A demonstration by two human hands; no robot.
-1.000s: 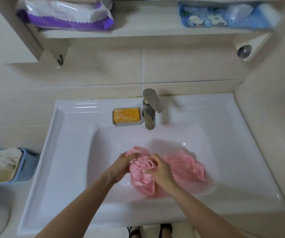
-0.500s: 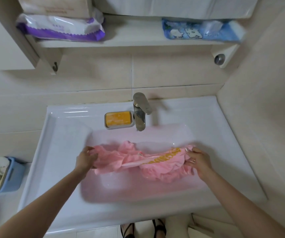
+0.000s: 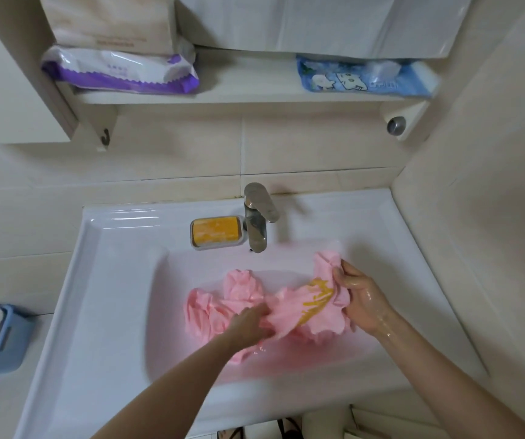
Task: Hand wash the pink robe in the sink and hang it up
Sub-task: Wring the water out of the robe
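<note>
**Both hands working the pink robe in the sink**

The pink robe (image 3: 242,296) is lying bunched in the basin of the white sink (image 3: 122,280), sitting in shallow water that is looking pinkish. Most of the cloth is heaped in the middle of the basin, just in front of the tap (image 3: 256,223), and its right end is being lifted toward the right side of the basin.

The person's left hand (image 3: 248,324) is reaching into the middle of the heap and grasping a fold of the robe; its fingertips are tucked under the cloth and blurred, so their exact lie is hard to make out. The right hand (image 3: 362,299), wet and shining, is clutching the right end of the robe, its fingers curling round the bunched cloth. Between the two hands a stretch of cloth is showing a yellow print (image 3: 315,296).

A soap dish (image 3: 217,232) holding a yellow bar is sitting on the far rim of the sink, just to the left of the tap. On the wall above, a shelf (image 3: 239,93) is carrying a purple-and-white packet (image 3: 118,71) at its left end and a blue packet (image 3: 365,77) at its right. A small hook (image 3: 106,136) is hanging below the shelf's left end. A blue basket (image 3: 11,337) is standing at the far left, beside the sink.
</note>
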